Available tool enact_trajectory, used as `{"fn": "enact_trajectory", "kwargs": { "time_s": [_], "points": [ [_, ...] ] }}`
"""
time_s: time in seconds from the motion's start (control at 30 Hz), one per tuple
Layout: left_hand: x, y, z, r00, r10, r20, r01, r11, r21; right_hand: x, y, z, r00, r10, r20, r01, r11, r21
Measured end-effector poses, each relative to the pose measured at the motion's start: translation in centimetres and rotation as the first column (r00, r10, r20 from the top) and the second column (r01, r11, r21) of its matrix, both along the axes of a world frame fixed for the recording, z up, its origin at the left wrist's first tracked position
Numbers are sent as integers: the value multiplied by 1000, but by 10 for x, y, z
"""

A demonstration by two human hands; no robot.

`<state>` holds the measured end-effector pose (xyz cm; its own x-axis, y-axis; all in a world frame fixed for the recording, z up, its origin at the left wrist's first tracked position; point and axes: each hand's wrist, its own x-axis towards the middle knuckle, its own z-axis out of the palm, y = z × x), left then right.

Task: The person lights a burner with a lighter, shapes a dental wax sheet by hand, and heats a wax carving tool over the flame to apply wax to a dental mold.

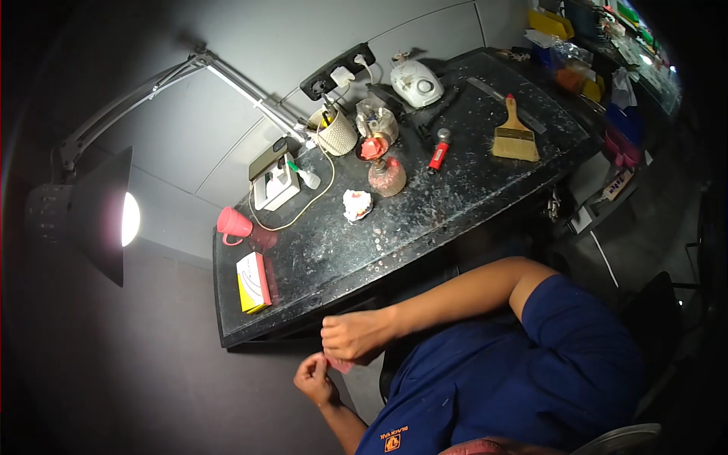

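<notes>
My right hand (354,334) is closed in front of the table's near left corner, its fingers curled downward. Just below it, my left hand (315,378) pinches with thumb and fingers. Between the two hands shows a small pinkish-red flat piece (338,364), partly covered by the fingers. The left fingers touch its edge, and the right hand lies over its upper part. Nearest on the table is a yellow, white and pink box (253,283). Beyond that stands a pink mug (234,223).
On the dark table (318,250) are a crumpled white lump (357,205), a small burner (387,177), a red torch-like tool (438,152), a wide brush (516,138), a white device (416,82) and a holder (334,136). A lit lamp (91,220) hangs left.
</notes>
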<state>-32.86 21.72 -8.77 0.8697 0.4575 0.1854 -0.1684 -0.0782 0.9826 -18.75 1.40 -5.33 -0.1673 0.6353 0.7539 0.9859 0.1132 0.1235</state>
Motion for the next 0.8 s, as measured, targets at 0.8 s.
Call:
{"fn": "enact_trajectory", "kwargs": {
  "time_s": [0.8],
  "points": [
    [36, -77, 64, 897, -424, -123, 415, 714, 564, 16, -67, 20, 978, -106, -180, 83, 988, -131]
  ]
}}
